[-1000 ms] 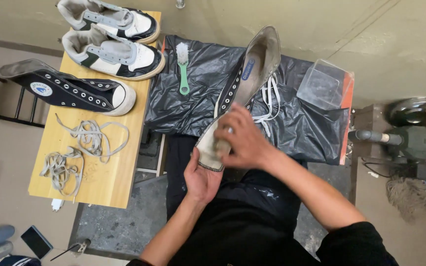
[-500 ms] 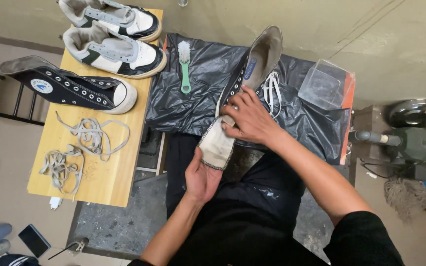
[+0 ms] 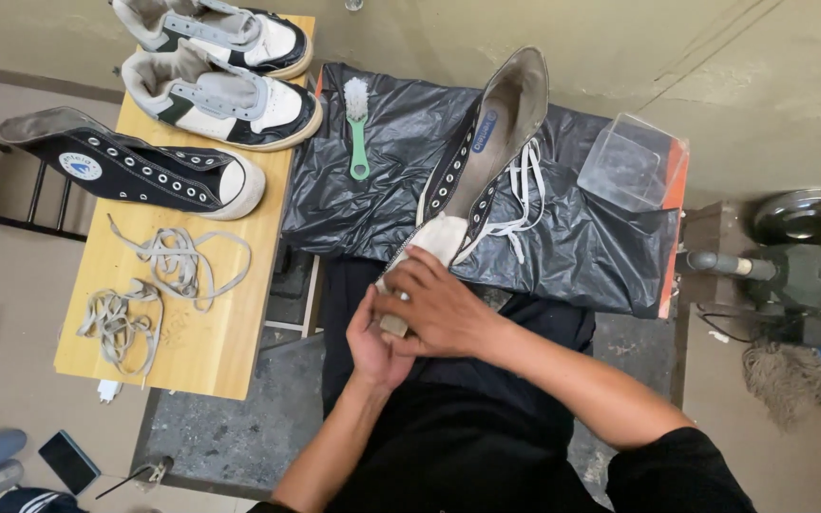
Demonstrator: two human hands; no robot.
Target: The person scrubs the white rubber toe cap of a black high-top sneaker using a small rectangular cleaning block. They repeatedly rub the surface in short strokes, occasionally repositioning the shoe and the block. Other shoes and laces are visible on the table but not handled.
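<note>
Head view: compared with the earlier frame, the right hand [image 3: 439,309] has slid down from the laced part of the black high-top sneaker [image 3: 482,161] to its white toe cap, and both hands now meet at the near edge of the black plastic sheet [image 3: 572,237].

The toe cap is mostly hidden under the right hand, so I cannot tell whether a cloth or sponge lies beneath the palm. The left hand [image 3: 372,337] shows only its thumb side; its fingers are covered.

The right fingers lie spread and gently bent, pressing flat on the toe. The left hand curls closed around the toe from below. The sneaker lies heel away across the middle of the sheet, its white laces [image 3: 525,195] loose beside it.

A green brush [image 3: 358,128] rests at the sheet's far left corner. On the wooden table [image 3: 230,351] are 3 more shoes, including a black sneaker [image 3: 135,171], and loose laces [image 3: 159,280].
</note>
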